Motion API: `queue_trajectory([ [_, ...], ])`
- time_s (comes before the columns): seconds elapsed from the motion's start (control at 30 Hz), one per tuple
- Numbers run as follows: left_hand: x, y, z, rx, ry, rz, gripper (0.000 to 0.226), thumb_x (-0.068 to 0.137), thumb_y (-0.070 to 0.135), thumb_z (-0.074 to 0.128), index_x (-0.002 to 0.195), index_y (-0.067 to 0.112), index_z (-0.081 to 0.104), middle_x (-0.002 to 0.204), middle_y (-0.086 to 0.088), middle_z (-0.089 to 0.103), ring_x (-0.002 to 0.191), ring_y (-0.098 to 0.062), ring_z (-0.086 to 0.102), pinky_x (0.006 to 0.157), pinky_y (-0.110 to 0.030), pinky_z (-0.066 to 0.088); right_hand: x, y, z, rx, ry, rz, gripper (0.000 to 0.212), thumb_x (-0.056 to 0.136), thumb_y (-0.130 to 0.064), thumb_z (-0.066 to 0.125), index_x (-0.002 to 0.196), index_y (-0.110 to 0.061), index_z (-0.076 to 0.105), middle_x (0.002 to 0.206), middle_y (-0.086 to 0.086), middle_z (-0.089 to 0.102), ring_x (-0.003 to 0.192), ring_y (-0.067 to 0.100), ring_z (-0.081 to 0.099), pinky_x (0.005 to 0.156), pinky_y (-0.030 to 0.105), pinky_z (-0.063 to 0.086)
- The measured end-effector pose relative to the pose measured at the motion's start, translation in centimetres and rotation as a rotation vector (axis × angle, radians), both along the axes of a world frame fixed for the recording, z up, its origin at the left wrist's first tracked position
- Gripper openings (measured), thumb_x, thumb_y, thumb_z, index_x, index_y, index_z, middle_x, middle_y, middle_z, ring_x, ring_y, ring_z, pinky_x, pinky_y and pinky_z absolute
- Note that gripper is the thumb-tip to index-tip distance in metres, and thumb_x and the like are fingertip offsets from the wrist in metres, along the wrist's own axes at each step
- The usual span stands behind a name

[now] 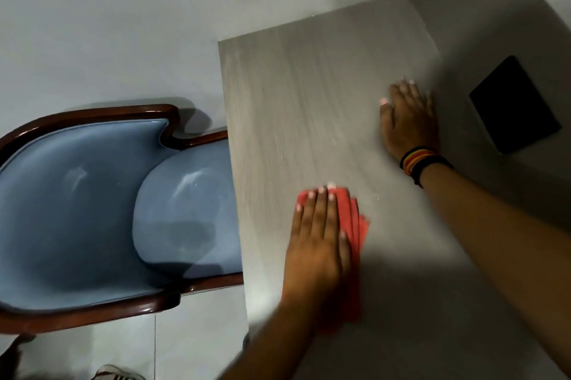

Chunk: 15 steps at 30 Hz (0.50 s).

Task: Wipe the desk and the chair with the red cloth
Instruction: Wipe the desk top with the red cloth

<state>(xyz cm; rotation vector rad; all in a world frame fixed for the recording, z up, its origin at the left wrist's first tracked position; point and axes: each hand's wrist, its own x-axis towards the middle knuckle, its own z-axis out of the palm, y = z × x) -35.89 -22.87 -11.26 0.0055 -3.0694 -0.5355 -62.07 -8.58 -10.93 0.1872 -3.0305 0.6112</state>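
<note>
My left hand [315, 243] presses the red cloth [355, 225] flat on the tabletop [309, 101], fingers [319, 212] stretched out together. My right hand [408, 120] braces, fingers spread, holding nothing. I should keep even pressure, overlap strokes toward the edge beside the chair [92, 209].

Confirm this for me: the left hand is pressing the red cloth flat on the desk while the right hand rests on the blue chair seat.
One detail is off. The head view shows the right hand lying flat on the desk, near the wall, not on the blue chair. The rest holds: the left hand presses the red cloth flat on the desk.
</note>
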Motion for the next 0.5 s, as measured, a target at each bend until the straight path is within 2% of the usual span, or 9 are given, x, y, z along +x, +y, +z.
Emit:
queue_trajectory([
  [0.1,-10.4,-1.0,0.4,-0.006,0.042,0.003,0.064,0.111,0.033,0.036,0.168,0.007,0.024,0.177,-0.011,0.021,0.168,-0.026,0.013,0.137,-0.045,0.011,-0.8,1.2,-0.1,0.002,-0.004,0.075,0.051,0.106,-0.027,0.035,0.154,-0.010,0.043,0.167,0.010,0.034,0.157,0.026,0.027,0.129,0.046,0.013],
  [0.2,-20.0,-2.1,1.0,-0.012,0.037,0.017,0.062,0.111,0.031,0.036,0.167,0.007,0.027,0.176,-0.012,0.026,0.166,-0.028,0.019,0.137,-0.041,0.009,-0.9,3.5,-0.5,0.088,0.033,0.225,0.053,0.104,-0.026,0.033,0.154,-0.009,0.041,0.166,0.012,0.036,0.155,0.029,0.030,0.128,0.046,0.018],
  [0.3,-25.5,-2.5,1.1,-0.050,0.015,0.027,0.062,0.110,0.030,0.036,0.168,0.008,0.027,0.176,-0.011,0.027,0.166,-0.027,0.021,0.137,-0.039,0.009,-0.9,4.2,-0.9,0.037,0.085,0.240,0.052,0.104,-0.023,0.034,0.152,-0.009,0.045,0.163,0.013,0.040,0.153,0.030,0.034,0.128,0.046,0.021],
  [0.4,-23.8,-1.7,0.9,-0.100,0.011,0.038,0.064,0.111,0.033,0.032,0.169,0.008,0.022,0.178,-0.009,0.021,0.167,-0.025,0.015,0.137,-0.039,0.008,-1.1,3.7,-1.0,-0.002,0.070,0.222,0.052,0.103,-0.025,0.034,0.151,-0.010,0.047,0.163,0.011,0.041,0.154,0.028,0.034,0.128,0.046,0.020],
  [0.5,-15.9,1.4,0.8,-0.079,0.045,0.005,0.064,0.112,0.032,0.033,0.168,0.005,0.021,0.178,-0.012,0.018,0.167,-0.028,0.012,0.137,-0.044,0.009,-1.0,3.8,-0.6,-0.023,0.056,0.220,0.051,0.104,-0.025,0.036,0.151,-0.011,0.047,0.164,0.010,0.040,0.154,0.026,0.033,0.128,0.044,0.016],
])
